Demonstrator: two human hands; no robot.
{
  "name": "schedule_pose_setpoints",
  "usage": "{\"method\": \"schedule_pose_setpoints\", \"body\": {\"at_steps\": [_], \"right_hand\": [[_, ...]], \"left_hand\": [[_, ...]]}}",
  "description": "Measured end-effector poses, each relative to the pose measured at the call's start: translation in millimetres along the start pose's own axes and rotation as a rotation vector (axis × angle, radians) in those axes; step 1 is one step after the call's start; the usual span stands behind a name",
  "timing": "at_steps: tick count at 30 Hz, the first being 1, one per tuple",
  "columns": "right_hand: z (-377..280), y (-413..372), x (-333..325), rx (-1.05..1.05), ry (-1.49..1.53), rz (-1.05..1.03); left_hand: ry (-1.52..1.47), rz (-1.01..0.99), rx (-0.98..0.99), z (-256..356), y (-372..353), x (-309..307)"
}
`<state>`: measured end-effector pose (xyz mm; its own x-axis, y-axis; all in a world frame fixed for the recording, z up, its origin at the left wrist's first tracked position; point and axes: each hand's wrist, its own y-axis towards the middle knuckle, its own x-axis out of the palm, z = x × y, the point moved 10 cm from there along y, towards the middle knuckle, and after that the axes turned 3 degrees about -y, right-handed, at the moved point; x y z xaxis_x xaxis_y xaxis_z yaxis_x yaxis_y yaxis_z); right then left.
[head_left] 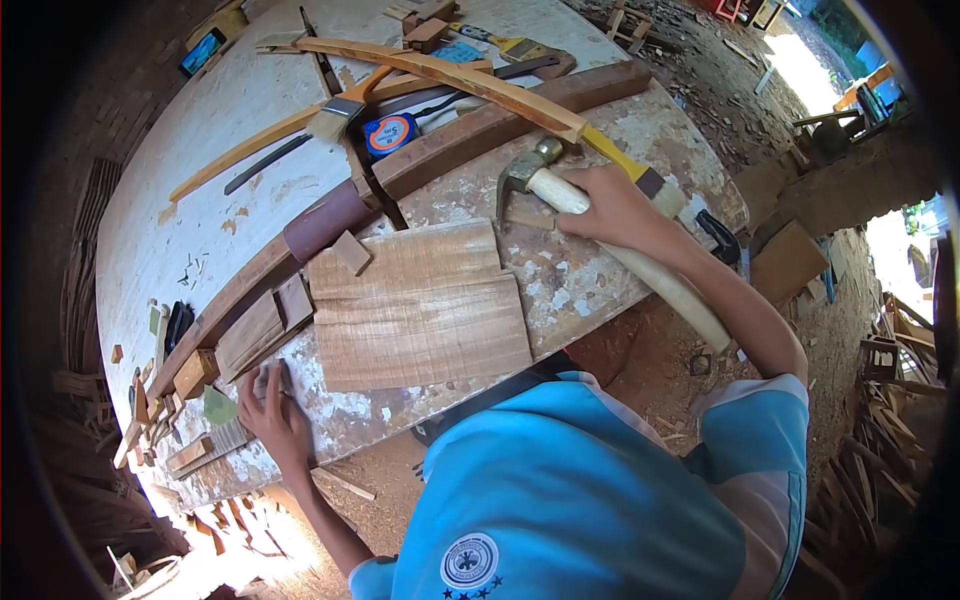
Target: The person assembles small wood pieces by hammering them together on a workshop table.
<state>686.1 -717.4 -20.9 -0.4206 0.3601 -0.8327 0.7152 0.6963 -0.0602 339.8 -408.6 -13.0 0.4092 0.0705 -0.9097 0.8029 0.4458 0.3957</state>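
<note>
Right hand [612, 208] wrapped round the pale wooden handle of a claw hammer [560, 190], fingers closed on it just behind the head. Hammer head over the tabletop, near its right side; handle runs back under the forearm and past the table edge. Thin wood strip [530, 219] close by the claw.

Left hand [274, 420] at the near left part of the table [590, 285], fingers bent and slightly parted, tips down by a small dark object [283, 372]. Whether they pinch it, cannot tell. Patterned green scrap [219, 406] just beside this hand.

Between the 2 hands: thin light-brown panel [420, 315], flat, stepped along its right side. 1 small wood block [351, 252] on its far left corner.

Beyond the panel, 2 long dark beams [510, 125] [225, 295] cross the table; reddish-brown sheet [325, 221] around the nearer-left beam, at its upper end. Blue tape measure [389, 134], marked 5 m, lies beside the far beam. Orange-handled brush [338, 115] just past the tape. Yellow-handled brush [632, 170] near the right hand, bristles toward the right edge. Loose nails [190, 268] on the pale surface, far left.
</note>
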Motion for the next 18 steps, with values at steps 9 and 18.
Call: {"method": "schedule_pose_setpoints", "body": {"at_steps": [9,18], "right_hand": [[-15.5,-8.5,-9.4,-0.062,-0.416,0.074],[-31.2,80.5,-63.1,-0.319,-0.206,0.38]], "left_hand": [[-0.156,0.075,-0.148,-19.3,-3.2,-2.0],[-0.2,0.17,-0.237,-24.0,-3.8,-11.2]]}}
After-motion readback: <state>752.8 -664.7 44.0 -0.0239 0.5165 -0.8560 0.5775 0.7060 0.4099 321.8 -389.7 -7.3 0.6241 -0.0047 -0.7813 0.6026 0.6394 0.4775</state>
